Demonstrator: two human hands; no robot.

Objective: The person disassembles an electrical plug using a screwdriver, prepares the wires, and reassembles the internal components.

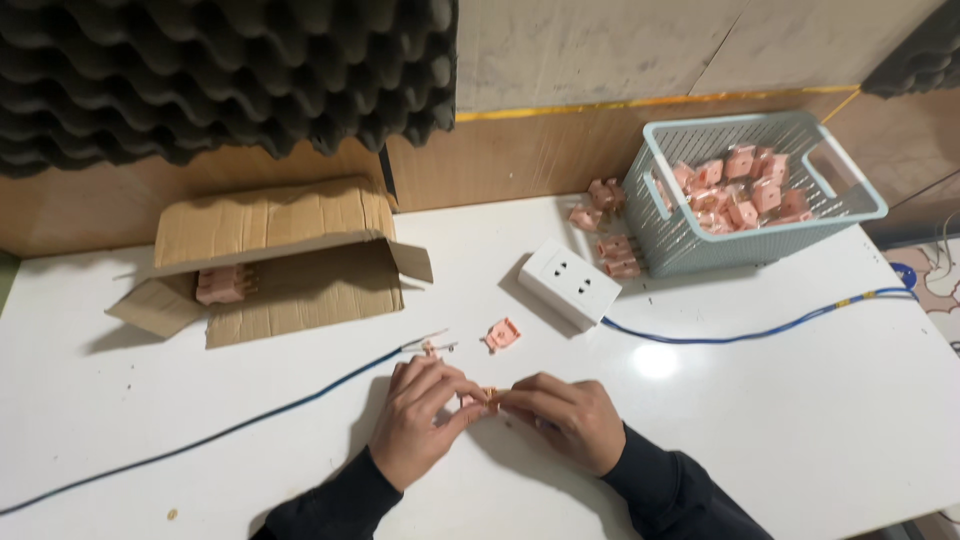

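My left hand (418, 415) and my right hand (562, 415) meet near the front of the white table (780, 420), both pinching one small pink plastic part (480, 399) between their fingertips. Just beyond my left hand lies the stripped end of a blue cable (250, 425), which trails off to the left. Another pink part (502, 335) lies loose on the table a little further back. Both sleeves are black.
A white socket block (569, 283) with a second blue cable (760, 330) sits behind. A light blue basket (752, 190) holds several pink parts; a few more lie beside it (610, 245). An open cardboard box (270, 262) stands at the left, with a pink part inside.
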